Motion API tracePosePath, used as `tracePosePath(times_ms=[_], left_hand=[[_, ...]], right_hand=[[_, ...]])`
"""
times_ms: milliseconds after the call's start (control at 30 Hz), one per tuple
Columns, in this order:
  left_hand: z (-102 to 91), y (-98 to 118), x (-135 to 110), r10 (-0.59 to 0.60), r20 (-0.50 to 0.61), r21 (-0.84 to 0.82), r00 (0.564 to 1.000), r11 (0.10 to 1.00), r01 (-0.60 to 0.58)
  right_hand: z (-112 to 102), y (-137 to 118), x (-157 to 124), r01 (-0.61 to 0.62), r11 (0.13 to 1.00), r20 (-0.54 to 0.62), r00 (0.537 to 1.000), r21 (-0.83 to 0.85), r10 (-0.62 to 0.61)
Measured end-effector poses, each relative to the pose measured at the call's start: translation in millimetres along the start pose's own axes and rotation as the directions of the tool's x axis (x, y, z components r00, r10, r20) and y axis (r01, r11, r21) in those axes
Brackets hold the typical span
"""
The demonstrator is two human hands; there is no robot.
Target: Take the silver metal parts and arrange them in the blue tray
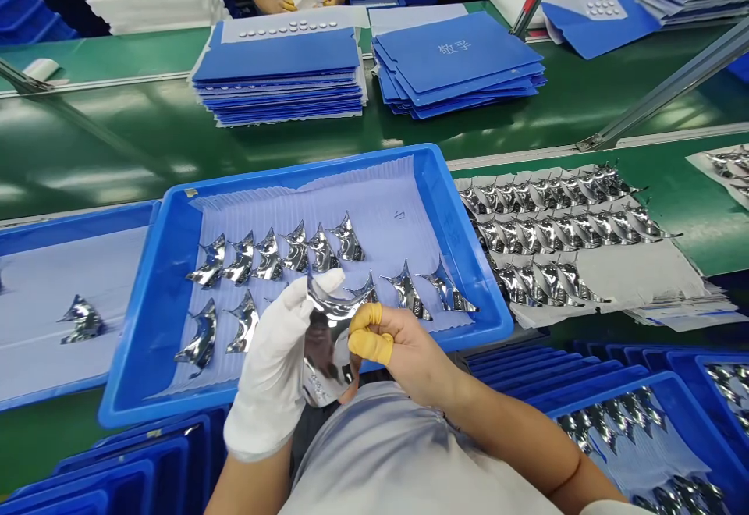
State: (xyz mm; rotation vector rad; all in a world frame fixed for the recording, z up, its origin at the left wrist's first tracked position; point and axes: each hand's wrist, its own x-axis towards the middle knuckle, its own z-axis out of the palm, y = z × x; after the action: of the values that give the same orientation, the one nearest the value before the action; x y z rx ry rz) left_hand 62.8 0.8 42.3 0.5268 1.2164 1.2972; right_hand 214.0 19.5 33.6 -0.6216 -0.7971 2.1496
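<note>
Left grip (272,367) closed round chrome part (328,339), 3 o'clock edge pinched by right grip (403,347), at blue tray's (463,234) 6 o'clock; probably light, stiff, slick, easily scratched; best held by edges

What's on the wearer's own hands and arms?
Left hand: white cloth glove reaching past the wrist. Right hand: yellow finger cots on thumb and forefinger, otherwise ungloved. Forearms bare; a white sleeve edge shows on the right arm.

My green workbench (693,226) carries two blue plastic trays (462,234) and layered white paper (655,273) along its near edge, stacked blue sheets (275,62) toward the far edge.
</note>
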Motion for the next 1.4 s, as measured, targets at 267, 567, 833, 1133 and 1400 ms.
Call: tracePosePath(times_ms=[267,567,833,1133,1400], left_hand=[[-3.6,11,-8,0.306,0.128,0.146,0.943,0.935,-0.323],[-9.9,10,-13,0.371,0.235,0.218,0.898,0.881,-0.420],[-11.4,10,-13,0.381,0.148,0.266,0.913,0.873,-0.408],[-10.7,9,-11,0.356,0.108,0.279,0.928,0.885,-0.372],[-8.5,2,-5,0.243,0.063,0.433,0.968,0.867,-0.246]], right_hand=[[-11,9,8,0.060,0.991,0.039,0.998,-0.118,-0.056],[-17,8,7,0.136,0.972,0.068,0.990,-0.189,-0.126],[-19,-1,1,0.458,0.687,0.192,0.882,-0.564,-0.431],[-18,0,-5,0.492,0.482,0.251,0.840,-0.725,-0.480],[-15,-1,-7,0.512,0.481,0.189,0.799,-0.712,-0.570]])
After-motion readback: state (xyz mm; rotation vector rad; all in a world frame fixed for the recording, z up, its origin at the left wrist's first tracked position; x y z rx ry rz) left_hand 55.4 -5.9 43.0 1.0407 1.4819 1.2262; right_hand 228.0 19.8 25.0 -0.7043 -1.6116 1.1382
